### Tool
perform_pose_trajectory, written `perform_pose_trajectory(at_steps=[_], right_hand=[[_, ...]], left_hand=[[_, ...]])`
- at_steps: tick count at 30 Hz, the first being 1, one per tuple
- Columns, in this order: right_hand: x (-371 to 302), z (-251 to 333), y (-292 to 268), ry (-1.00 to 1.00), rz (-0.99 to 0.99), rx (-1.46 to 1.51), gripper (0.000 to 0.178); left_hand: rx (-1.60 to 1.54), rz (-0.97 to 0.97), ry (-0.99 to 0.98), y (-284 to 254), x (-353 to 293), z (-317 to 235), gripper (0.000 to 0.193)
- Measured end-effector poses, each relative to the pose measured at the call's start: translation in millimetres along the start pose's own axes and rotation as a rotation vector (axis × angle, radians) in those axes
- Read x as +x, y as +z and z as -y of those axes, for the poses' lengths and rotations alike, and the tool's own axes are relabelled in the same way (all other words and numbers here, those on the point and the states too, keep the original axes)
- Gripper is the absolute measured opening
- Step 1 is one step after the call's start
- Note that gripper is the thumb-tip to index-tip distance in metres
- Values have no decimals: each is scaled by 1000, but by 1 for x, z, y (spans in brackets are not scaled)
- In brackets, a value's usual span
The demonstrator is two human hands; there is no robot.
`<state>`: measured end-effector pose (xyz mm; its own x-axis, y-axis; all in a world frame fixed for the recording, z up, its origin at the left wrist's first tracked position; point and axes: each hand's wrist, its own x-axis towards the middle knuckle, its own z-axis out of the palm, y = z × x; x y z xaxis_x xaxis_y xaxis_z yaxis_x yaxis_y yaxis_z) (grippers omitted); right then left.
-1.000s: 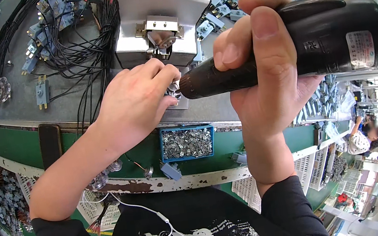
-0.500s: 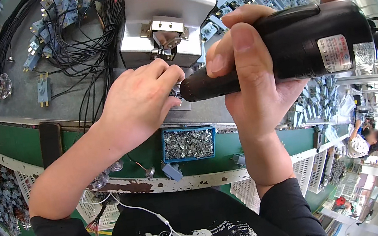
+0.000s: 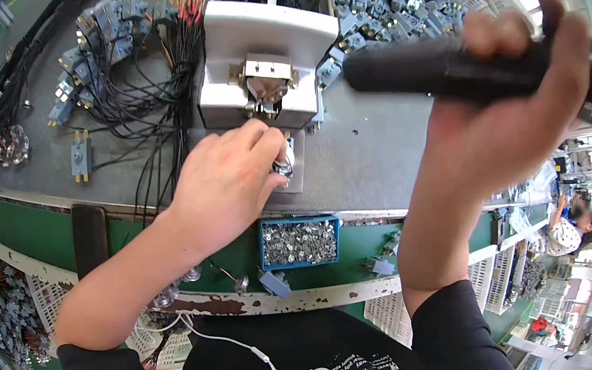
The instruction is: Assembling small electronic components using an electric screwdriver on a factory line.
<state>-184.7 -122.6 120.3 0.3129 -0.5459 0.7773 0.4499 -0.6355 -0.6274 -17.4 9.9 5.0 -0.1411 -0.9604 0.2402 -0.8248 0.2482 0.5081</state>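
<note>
My left hand [image 3: 227,179] is closed in a pinch on a small shiny round part [image 3: 283,167], held over a metal plate at the foot of a white bench machine [image 3: 270,26]. Its fingers hide much of that part. In my right hand [image 3: 500,126] is a black electric screwdriver [image 3: 408,67], raised above the table at the right and blurred by motion. The tool's narrower end points left, well apart from my left hand. Just beyond my left fingers is the machine's metal fixture [image 3: 267,75].
A blue tray [image 3: 300,243] of small metal pieces sits before the bench edge. Grey-blue plug blocks [image 3: 391,1] are heaped behind, right of the machine. Black cables [image 3: 164,105] with more plugs lie at left, near a dark phone-like slab [image 3: 91,236]. A person [image 3: 571,229] sits far right.
My right hand has drawn the screwdriver away from the shiny part, up and to the right. The left hand keeps its pinch in place. The whole view has shifted slightly.
</note>
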Motion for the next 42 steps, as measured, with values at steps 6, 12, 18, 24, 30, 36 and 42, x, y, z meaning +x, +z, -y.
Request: perform_pose_trajectory(at_steps=[6, 12, 18, 24, 30, 36, 42], right_hand=[[41, -54, 49, -36, -373, -263, 74], [32, -3, 39, -316, -409, -291, 40], [11, -11, 54, -133, -362, -283, 39], [6, -21, 72, 24, -304, -255, 38], [-10, -27, 84, 199, -245, -237, 38], [-1, -44, 86, 229, -174, 22, 68], [-8, -34, 47, 218, -164, -35, 35]], left_hand=[[7, -9, 5, 6, -2, 1, 34], [-106, -25, -5, 7, 0, 8, 31], [-100, -37, 15, 10, -1, 9, 31], [-71, -45, 16, 7, -1, 4, 31], [-36, -38, 22, 8, -3, 6, 29], [-20, -86, 125, 11, -6, 8, 15], [-37, -118, 103, 12, -6, 7, 16]])
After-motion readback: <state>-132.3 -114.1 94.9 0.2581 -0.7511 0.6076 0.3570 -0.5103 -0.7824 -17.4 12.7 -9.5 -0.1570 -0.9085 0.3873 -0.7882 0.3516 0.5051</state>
